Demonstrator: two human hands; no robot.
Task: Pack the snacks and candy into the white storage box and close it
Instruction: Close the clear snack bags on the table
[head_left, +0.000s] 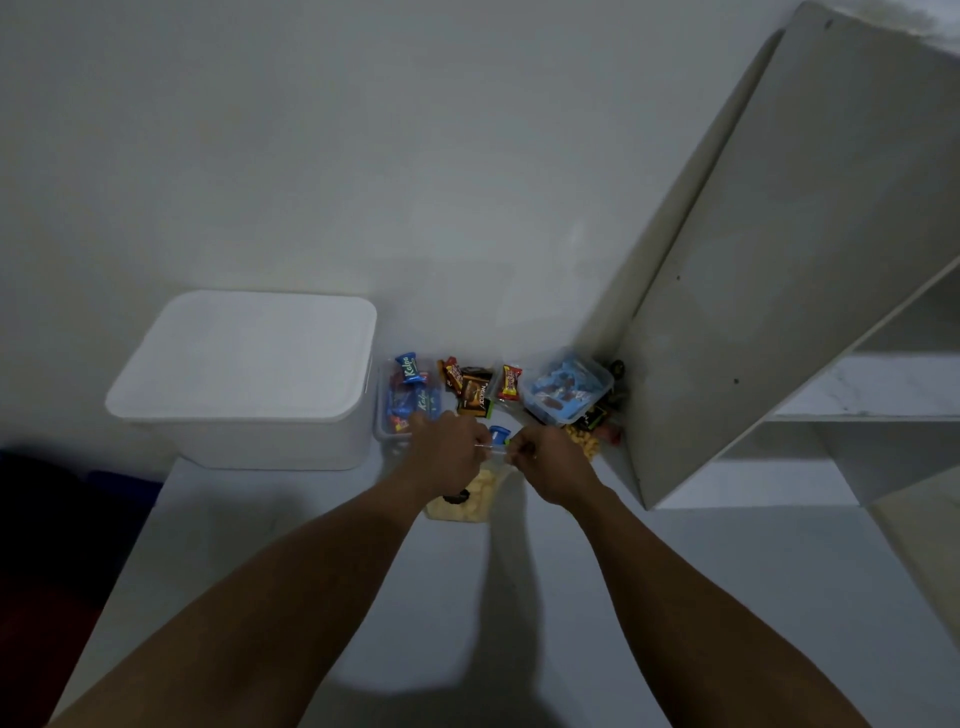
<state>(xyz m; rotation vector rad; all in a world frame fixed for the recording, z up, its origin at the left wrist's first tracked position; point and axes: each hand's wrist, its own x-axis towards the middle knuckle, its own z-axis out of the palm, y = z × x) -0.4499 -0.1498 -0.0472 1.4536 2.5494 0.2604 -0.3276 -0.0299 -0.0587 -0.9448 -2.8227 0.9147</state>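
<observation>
Pinching mouth of clear plastic bag of pale yellow puffs (480, 493) with fingers of left hand (449, 447) and right hand (553, 460). On tabletop (519, 597), long axis 6–12 o'clock, mouth toward 12.

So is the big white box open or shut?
Shut: the lid sits flat on the white storage box, hiding its inside.

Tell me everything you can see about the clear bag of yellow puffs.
The clear bag is soft transparent plastic holding pale yellow puffed snacks. It lies on the white table, its top edge pointing away from the person. The left hand and right hand each pinch that top edge, stretching it between them. A small blue piece sits there; I cannot tell what it is.
</observation>
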